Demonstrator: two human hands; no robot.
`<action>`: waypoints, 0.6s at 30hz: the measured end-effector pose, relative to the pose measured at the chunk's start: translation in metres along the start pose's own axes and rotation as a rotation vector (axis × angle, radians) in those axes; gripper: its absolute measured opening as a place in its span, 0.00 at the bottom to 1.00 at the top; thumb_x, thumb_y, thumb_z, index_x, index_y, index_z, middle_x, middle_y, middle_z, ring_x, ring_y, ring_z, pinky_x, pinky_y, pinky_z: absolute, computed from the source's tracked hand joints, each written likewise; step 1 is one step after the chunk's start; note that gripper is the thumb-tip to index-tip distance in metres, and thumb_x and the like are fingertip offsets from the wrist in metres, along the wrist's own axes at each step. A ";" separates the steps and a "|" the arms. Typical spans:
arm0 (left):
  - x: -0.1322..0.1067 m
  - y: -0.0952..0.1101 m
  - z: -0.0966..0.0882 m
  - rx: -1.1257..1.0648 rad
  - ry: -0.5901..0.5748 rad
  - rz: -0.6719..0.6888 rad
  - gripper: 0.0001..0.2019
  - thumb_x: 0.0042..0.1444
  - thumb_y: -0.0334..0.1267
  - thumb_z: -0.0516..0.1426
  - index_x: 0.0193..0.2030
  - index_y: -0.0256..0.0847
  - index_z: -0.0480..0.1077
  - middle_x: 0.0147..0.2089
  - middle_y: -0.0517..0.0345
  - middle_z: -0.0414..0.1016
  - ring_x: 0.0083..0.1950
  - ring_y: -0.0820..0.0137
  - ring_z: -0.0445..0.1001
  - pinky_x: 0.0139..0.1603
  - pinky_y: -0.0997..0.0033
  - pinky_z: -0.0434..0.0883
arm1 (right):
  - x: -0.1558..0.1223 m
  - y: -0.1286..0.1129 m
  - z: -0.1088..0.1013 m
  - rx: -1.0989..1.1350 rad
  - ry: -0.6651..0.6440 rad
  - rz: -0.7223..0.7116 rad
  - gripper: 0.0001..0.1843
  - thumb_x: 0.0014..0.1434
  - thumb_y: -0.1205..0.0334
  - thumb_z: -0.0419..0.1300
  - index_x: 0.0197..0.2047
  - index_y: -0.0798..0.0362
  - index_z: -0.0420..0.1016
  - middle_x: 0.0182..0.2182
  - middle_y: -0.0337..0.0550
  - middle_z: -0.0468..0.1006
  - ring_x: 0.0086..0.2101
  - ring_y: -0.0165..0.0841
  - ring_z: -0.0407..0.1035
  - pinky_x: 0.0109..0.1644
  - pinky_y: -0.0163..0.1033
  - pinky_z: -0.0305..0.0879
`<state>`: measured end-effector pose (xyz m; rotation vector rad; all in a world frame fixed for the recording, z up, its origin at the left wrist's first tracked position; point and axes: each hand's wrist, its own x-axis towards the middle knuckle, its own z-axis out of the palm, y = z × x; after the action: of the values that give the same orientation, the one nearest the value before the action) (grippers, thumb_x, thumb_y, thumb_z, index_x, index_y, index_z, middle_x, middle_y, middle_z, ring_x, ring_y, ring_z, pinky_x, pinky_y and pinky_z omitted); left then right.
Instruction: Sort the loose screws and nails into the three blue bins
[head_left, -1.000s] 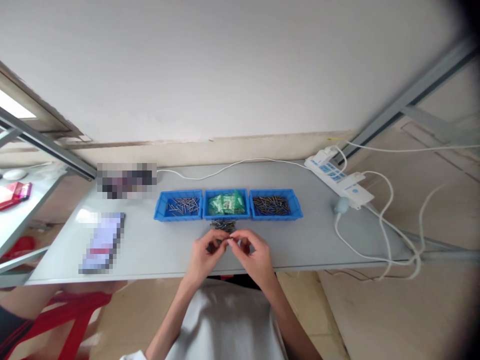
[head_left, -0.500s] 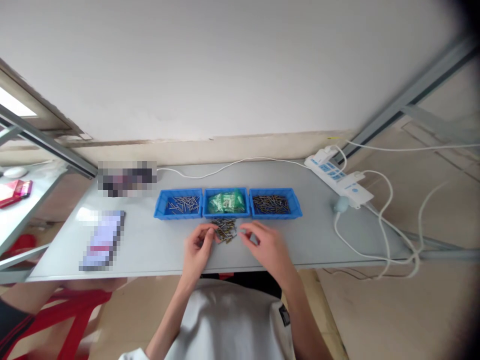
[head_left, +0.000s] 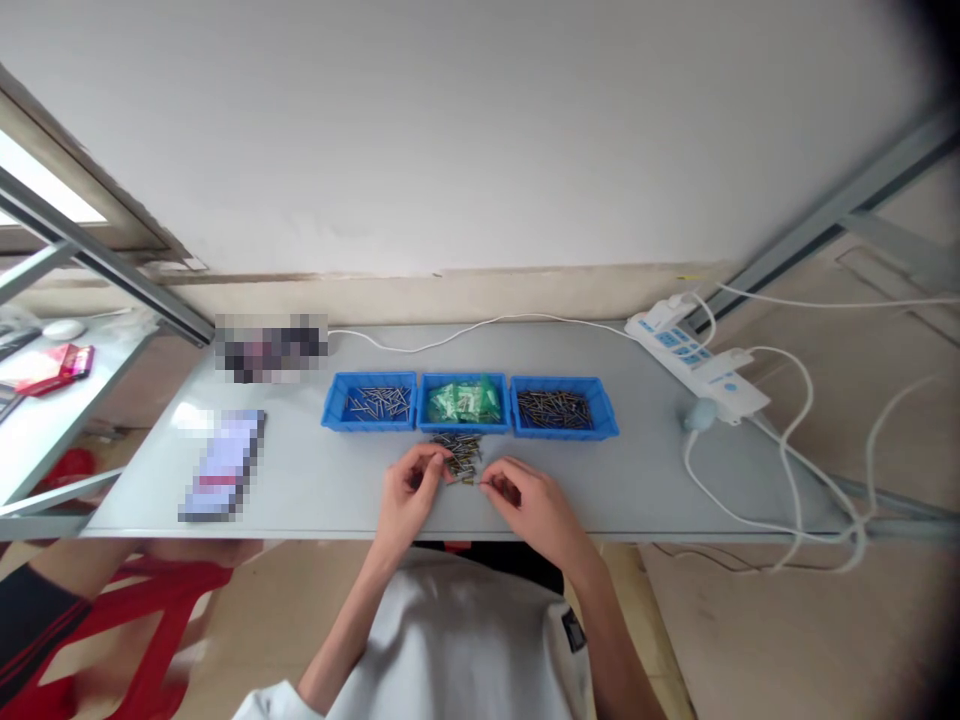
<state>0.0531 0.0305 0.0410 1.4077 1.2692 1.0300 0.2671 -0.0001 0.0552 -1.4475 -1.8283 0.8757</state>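
Observation:
A small pile of mixed dark, silver and brass-coloured screws lies on the grey table between my hands. My left hand is at the pile's left side, thumb and index finger pinched together; whatever they hold is too small to make out. At the pile's near right edge, my right hand pinches the end of a thin screw. Behind the pile stand three blue bins: the left bin has loose silver screws, the middle bin a green-and-clear plastic bag, the right bin many darker screws.
On the table's right, a white power strip trails white cables. A blurred-out phone-like object lies left, and another blurred item sits behind it. At lower left, another person's leg shows beside a red stool.
My right hand has moved in toward the pile's near edge and its fingertips have closed on a screw. My left hand stays pinched by the pile. The whole view has shifted slightly.

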 end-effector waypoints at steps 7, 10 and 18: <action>0.003 0.002 0.000 0.057 -0.146 0.117 0.11 0.69 0.45 0.60 0.46 0.40 0.78 0.36 0.55 0.81 0.29 0.73 0.69 0.31 0.73 0.65 | 0.006 -0.009 0.027 0.271 0.197 0.059 0.06 0.70 0.58 0.60 0.42 0.49 0.76 0.31 0.37 0.81 0.28 0.31 0.71 0.34 0.34 0.66; 0.006 0.000 0.000 0.030 -0.122 0.178 0.09 0.67 0.43 0.63 0.42 0.40 0.78 0.42 0.53 0.80 0.31 0.73 0.69 0.33 0.73 0.66 | 0.008 -0.007 0.038 0.297 0.221 0.030 0.08 0.71 0.56 0.60 0.43 0.50 0.76 0.33 0.39 0.83 0.29 0.32 0.73 0.34 0.34 0.68; 0.006 -0.007 0.001 0.055 -0.084 0.209 0.07 0.68 0.42 0.62 0.44 0.41 0.79 0.47 0.51 0.81 0.30 0.74 0.69 0.33 0.72 0.68 | 0.004 -0.007 0.040 0.269 0.222 -0.023 0.09 0.73 0.58 0.57 0.50 0.49 0.76 0.37 0.42 0.85 0.33 0.33 0.78 0.38 0.35 0.71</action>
<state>0.0533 0.0362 0.0338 1.6352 1.1137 1.0693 0.2300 -0.0018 0.0382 -1.2946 -1.4986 0.8747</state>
